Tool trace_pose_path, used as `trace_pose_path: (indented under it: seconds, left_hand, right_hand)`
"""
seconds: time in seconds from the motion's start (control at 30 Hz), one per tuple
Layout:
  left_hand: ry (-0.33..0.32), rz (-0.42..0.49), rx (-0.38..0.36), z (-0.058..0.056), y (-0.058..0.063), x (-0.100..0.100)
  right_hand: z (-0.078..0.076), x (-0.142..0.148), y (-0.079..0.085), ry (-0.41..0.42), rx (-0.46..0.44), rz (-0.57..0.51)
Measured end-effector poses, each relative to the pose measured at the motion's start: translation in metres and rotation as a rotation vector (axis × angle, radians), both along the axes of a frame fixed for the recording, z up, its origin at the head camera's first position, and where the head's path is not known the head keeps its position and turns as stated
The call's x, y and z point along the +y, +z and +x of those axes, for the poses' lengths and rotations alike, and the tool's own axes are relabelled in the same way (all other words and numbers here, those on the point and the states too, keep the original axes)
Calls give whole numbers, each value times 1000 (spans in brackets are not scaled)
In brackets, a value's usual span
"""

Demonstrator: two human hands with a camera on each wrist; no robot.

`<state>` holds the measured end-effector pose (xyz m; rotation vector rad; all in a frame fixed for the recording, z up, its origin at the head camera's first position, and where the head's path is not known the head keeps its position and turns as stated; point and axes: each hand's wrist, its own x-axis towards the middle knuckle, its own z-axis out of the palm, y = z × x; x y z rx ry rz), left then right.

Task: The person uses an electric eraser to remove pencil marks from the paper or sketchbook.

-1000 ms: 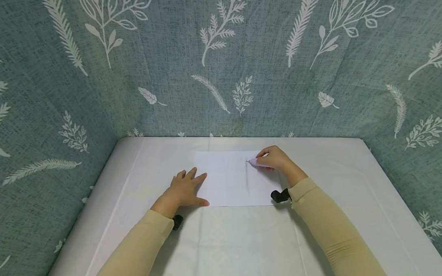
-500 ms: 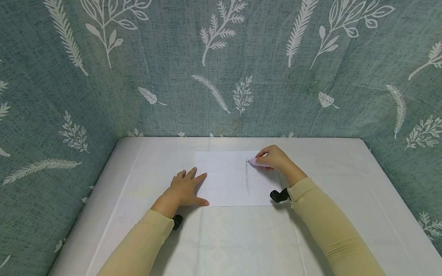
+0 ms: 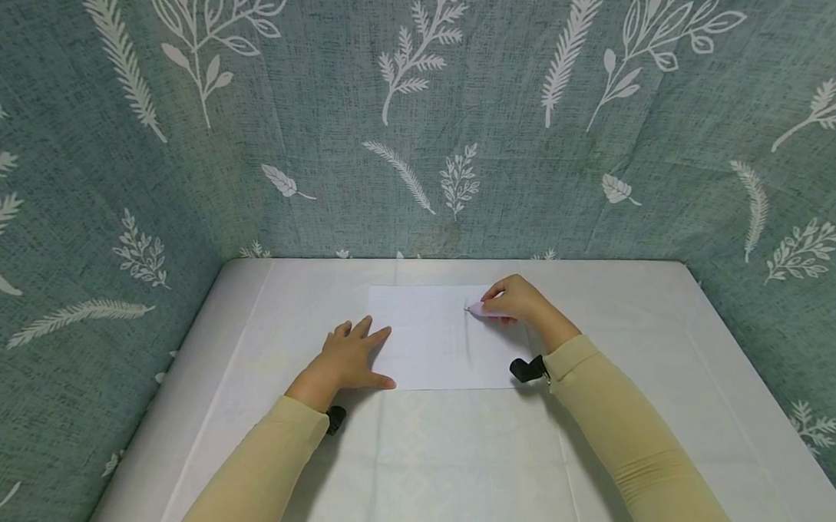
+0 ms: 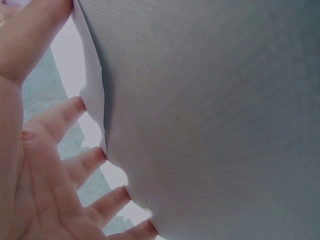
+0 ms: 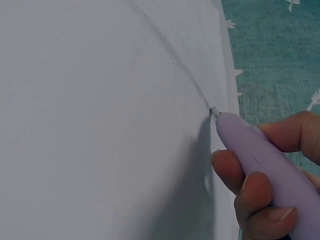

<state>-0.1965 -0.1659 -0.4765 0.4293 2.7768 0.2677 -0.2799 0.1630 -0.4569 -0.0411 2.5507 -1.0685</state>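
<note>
My right hand [image 3: 518, 300] grips a thick lavender electric eraser [image 5: 267, 162] with a small pale tip. In the right wrist view that tip meets the white paper [image 5: 100, 125] at the end of a smudged grey line [image 5: 172, 52], with small dark crumbs scattered near it. Thumb and fingers wrap the eraser's body. My left hand [image 3: 352, 359] lies with fingers spread at the sheet's left edge, its thumb by the near corner. Seen from the left wrist, the fingertips [image 4: 97, 156] rest along the tablecloth and paper edge.
A white cloth covers the table [image 3: 453, 467]. Behind and at both sides hangs a green leaf-patterned curtain [image 3: 330, 126], meeting the table's far edge. Black wrist cameras [image 3: 528, 369] sit under both cuffs.
The eraser's tip has shifted slightly left and toward me along the upper part of the line, the right hand moving with it. My left hand has stayed put.
</note>
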Motion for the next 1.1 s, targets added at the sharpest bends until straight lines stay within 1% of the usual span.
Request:
trace_pose_path:
  seconds: [0.3, 0.47, 0.57, 0.77, 0.93, 1.1]
  left_hand:
    - [-10, -2, 2, -1, 0, 0]
    - [-10, -3, -4, 0, 2, 0]
    - [-12, -5, -10, 0, 2, 0]
    - [-14, 3, -4, 1, 4, 0]
    - [-15, 8, 4, 1, 5, -1]
    - [-11, 9, -1, 2, 3, -1]
  right_hand:
    - [1, 4, 0, -1, 0, 6]
    - [5, 7, -3, 3, -3, -4]
    - [9, 11, -5, -3, -3, -24]
    - [20, 25, -6, -70, -4, -67]
    - [32, 40, -5, -119, 20, -98]
    - [45, 59, -5, -148, 48, -116]
